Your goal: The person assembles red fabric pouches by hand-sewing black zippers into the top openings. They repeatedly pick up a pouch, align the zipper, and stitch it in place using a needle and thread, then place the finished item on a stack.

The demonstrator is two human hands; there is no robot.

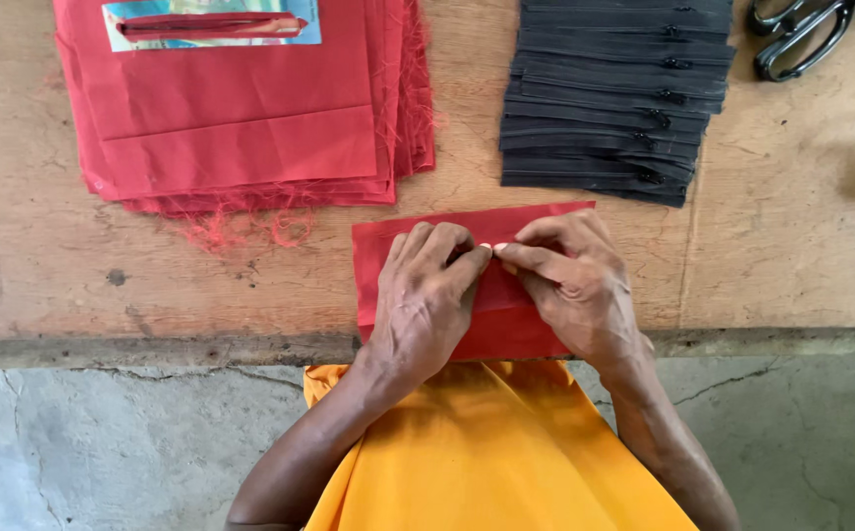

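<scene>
A folded piece of red fabric (506, 320) lies at the near edge of the wooden table (792, 256). My left hand (426, 300) rests on its left half, fingers curled and pinching the cloth near the upper fold. My right hand (575, 280) lies on its right half, its fingertips meeting those of the left at the middle. Both hands press and pinch the same piece. Whatever lies under the fingers is hidden.
A stack of red fabric pieces (241, 118) with frayed threads lies at the back left, a light blue card (211, 22) on top. A pile of black zippers (610, 98) sits at the back right, with black scissors (801, 34) beyond it. Concrete floor lies below the table's edge.
</scene>
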